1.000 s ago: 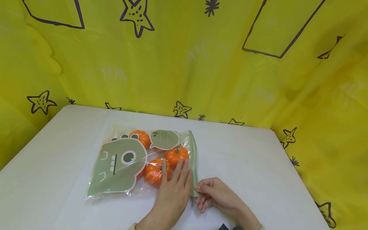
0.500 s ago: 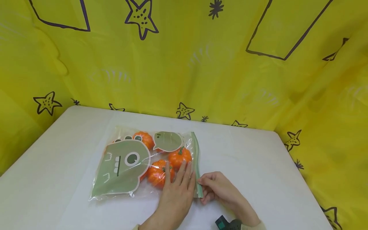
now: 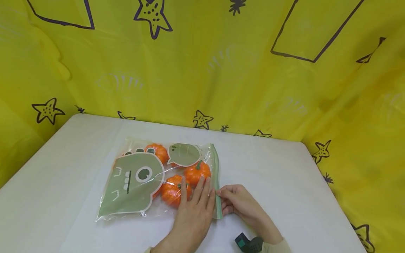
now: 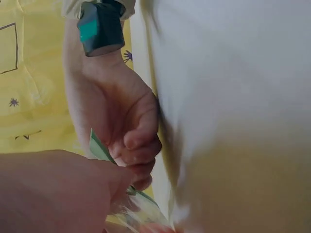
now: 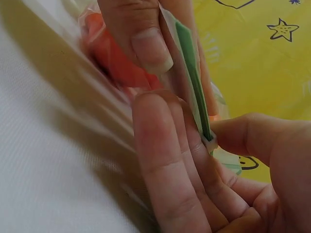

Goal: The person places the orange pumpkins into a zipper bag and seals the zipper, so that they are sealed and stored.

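A clear zip bag (image 3: 131, 191) printed with a green monster lies flat on the table. Several orange pumpkins (image 3: 197, 173) fill it, partly covered by the print. Its green zip strip (image 3: 216, 167) runs along the right side. My left hand (image 3: 193, 219) holds the bag near the strip, straight fingers on top; the right wrist view shows its thumb on the bag's other side. At the strip, my right hand (image 3: 242, 203) pinches a small whitish slider (image 5: 210, 142) between thumb and forefinger, the other fingers curled below. The left wrist view shows the strip's near end between both hands.
A white table (image 3: 265, 168) carries the bag. Behind and beside it hangs a yellow curtain (image 3: 190, 70) with dark stars drawn on it. A dark wrist camera (image 3: 250, 243) is strapped below the right hand.
My right hand has slid along the strip, away from its near end, so more of that end shows below the fingers. My left hand keeps its place on the bag.
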A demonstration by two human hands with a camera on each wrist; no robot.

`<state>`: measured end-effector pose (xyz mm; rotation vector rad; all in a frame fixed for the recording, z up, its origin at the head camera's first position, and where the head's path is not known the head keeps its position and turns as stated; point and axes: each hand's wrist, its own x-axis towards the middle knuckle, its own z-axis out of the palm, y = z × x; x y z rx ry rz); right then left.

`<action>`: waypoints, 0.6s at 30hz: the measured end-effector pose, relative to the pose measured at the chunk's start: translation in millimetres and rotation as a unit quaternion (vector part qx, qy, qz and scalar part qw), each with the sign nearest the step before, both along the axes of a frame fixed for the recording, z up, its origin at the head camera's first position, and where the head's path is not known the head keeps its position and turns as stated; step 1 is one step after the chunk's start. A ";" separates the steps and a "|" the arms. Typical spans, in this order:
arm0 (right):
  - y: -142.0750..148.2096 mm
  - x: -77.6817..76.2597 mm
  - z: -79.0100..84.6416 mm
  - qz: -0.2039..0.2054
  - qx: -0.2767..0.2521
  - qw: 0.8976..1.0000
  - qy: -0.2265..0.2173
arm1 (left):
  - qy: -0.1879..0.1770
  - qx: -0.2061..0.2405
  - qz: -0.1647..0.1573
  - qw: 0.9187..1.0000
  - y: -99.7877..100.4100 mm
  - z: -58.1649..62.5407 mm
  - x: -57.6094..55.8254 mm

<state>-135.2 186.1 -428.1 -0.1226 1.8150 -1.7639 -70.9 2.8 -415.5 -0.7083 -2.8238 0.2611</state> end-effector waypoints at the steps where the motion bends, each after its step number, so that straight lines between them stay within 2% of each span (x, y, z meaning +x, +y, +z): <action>1: -0.6 -0.4 -0.2 -0.003 -0.001 1.000 0.001 | -0.004 -0.003 0.000 1.000 -0.5 0.6 0.1; 9: -0.4 -2.6 -1.5 -0.015 0.002 1.000 0.000 | -0.019 -0.010 0.001 1.000 1.1 5.8 6.8; 18: 2.7 -3.7 -1.1 -0.032 0.009 0.999 0.003 | -0.033 -0.005 -0.016 0.999 3.0 8.7 13.2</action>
